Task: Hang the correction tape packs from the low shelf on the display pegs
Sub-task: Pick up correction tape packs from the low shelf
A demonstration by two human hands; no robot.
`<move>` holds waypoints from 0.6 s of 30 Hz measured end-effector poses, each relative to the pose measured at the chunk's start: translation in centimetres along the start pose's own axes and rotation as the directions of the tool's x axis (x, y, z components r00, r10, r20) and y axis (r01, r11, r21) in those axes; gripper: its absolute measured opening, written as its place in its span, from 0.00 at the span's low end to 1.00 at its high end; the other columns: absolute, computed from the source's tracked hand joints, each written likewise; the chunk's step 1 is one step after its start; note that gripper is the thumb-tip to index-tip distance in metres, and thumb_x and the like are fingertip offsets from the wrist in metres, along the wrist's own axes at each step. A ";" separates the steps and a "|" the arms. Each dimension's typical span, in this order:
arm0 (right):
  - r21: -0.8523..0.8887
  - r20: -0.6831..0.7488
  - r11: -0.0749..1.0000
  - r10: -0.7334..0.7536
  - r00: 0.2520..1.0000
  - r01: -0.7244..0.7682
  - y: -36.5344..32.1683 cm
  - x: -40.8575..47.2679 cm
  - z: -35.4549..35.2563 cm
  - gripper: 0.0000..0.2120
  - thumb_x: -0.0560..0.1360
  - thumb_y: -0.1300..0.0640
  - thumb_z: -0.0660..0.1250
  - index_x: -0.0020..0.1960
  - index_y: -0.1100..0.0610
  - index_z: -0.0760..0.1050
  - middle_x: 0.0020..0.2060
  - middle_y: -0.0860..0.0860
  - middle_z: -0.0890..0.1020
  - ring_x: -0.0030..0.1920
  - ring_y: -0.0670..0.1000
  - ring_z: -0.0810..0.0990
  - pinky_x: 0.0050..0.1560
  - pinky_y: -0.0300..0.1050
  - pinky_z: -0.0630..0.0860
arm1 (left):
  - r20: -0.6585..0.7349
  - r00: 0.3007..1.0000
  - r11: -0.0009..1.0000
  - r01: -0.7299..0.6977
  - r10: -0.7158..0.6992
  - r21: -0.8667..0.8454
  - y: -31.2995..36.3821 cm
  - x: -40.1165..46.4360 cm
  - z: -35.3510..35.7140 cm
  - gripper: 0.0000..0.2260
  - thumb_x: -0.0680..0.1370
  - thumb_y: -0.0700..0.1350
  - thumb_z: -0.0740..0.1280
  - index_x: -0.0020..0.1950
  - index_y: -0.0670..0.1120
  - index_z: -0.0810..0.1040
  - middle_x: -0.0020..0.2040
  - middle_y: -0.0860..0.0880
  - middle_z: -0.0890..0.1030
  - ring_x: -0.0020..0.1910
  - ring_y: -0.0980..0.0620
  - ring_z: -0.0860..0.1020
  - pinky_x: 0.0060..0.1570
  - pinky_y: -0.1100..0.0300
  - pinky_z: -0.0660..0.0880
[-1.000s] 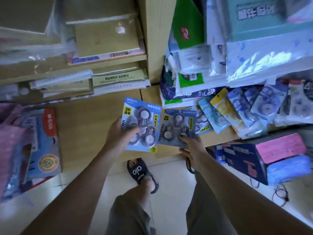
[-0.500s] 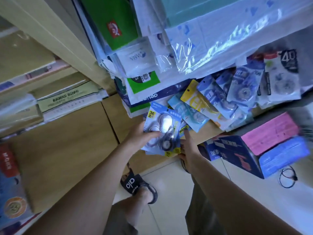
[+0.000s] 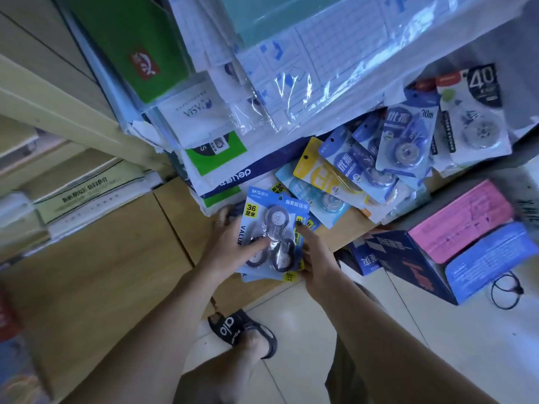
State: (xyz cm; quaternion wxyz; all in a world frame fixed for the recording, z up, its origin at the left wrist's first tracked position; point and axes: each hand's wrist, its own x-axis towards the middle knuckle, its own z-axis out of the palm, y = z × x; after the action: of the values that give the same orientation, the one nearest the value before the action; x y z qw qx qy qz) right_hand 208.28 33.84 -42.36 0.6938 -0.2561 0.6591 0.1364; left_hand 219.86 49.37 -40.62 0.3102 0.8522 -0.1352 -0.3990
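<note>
Correction tape packs (image 3: 272, 234) gripped between left hand (image 3: 233, 247) and right hand (image 3: 316, 256) fingers.

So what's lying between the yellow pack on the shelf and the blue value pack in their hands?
In the head view, a light blue tape pack lies between the yellow pack and the held blue value pack, partly tucked under the yellow one.

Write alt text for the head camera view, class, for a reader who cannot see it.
Two bare hands hold a blue correction tape value pack over a low wooden shelf: the left hand grips its left side, the right hand its right edge. More correction tape packs lie heaped behind on the shelf.
</note>
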 end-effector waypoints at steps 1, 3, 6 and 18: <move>-0.003 0.018 1.000 0.008 1.000 -0.008 0.0 -0.1 0.2 0.47 0.51 0.36 0.82 0.65 0.55 0.78 0.55 0.55 0.87 0.48 0.56 0.88 0.45 0.50 0.84 | 0.018 1.000 1.000 0.003 -0.003 -0.017 0.1 -0.2 0.0 0.38 0.66 0.70 0.72 0.74 0.60 0.74 0.77 0.54 0.62 0.79 0.55 0.58 0.76 0.54 0.62; -0.020 0.060 1.000 0.012 0.998 -0.010 0.1 -0.2 0.5 0.44 0.53 0.37 0.83 0.65 0.54 0.79 0.54 0.58 0.88 0.50 0.60 0.89 0.54 0.61 0.84 | 0.055 0.998 0.997 0.006 -0.001 -0.082 0.4 -0.6 -0.1 0.37 0.66 0.69 0.73 0.73 0.59 0.75 0.79 0.54 0.61 0.78 0.68 0.54 0.76 0.56 0.61; -0.059 0.116 0.998 -0.015 0.993 0.022 0.0 -0.2 0.8 0.40 0.57 0.38 0.83 0.64 0.54 0.80 0.53 0.58 0.88 0.52 0.61 0.89 0.57 0.65 0.83 | 0.058 0.998 0.988 0.006 0.003 -0.156 0.4 -1.1 -0.1 0.28 0.72 0.55 0.79 0.70 0.55 0.78 0.76 0.50 0.65 0.63 0.89 0.48 0.73 0.68 0.61; -0.116 0.217 0.989 -0.066 0.974 0.093 2.3 -5.3 1.5 0.23 0.70 0.55 0.80 0.62 0.58 0.80 0.52 0.58 0.89 0.53 0.62 0.88 0.60 0.65 0.82 | 0.065 0.994 0.934 0.109 -0.092 -0.339 0.6 -6.5 -3.6 0.18 0.74 0.51 0.79 0.62 0.57 0.82 0.61 0.58 0.83 0.69 0.62 0.75 0.64 0.57 0.75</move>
State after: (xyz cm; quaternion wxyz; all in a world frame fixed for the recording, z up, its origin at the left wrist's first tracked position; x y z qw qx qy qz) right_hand 207.82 37.32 -37.52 0.7478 -0.3094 0.5603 0.1765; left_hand 218.45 53.52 -34.64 0.4294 0.7813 -0.0276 -0.4522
